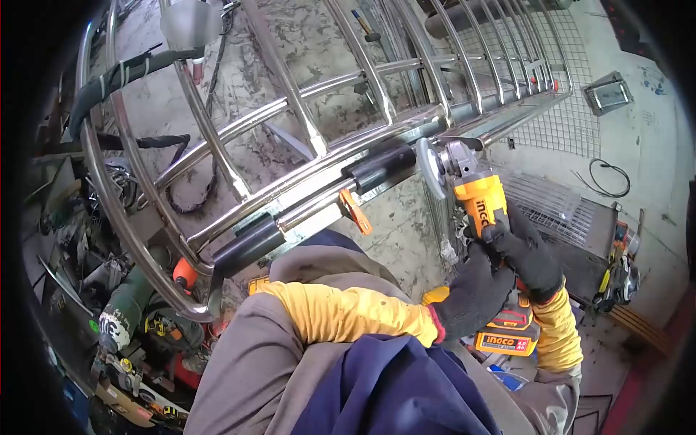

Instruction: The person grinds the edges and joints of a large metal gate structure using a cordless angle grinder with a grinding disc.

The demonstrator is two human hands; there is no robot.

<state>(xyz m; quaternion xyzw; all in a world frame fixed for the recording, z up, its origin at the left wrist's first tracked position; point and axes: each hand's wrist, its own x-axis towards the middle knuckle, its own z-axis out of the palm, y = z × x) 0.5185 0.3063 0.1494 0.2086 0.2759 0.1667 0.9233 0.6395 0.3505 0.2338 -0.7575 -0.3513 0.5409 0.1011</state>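
Note:
A yellow and black cordless angle grinder [482, 199] is held in both gloved hands, right of centre. My left hand [475, 290], in a black glove with a yellow sleeve, wraps round the grinder's body from the left. Beside it, my right hand [533, 254] closes round the body from the right. The grinder's disc [430, 168] stands near the end of a black sleeve [384, 165] on the shiny metal tube frame [319, 150]; whether they touch is unclear. Below the hands shows the grinder's battery [505, 341]. An orange clamp handle [355, 212] sits under the tubes.
Curved tubes of the frame cross the top and left. A green cylinder [123, 312] and assorted tools lie at the lower left. A wire mesh [580, 109], a cable loop [610, 178] and a metal box [609, 94] are at the right. A hammer [366, 27] lies at the top.

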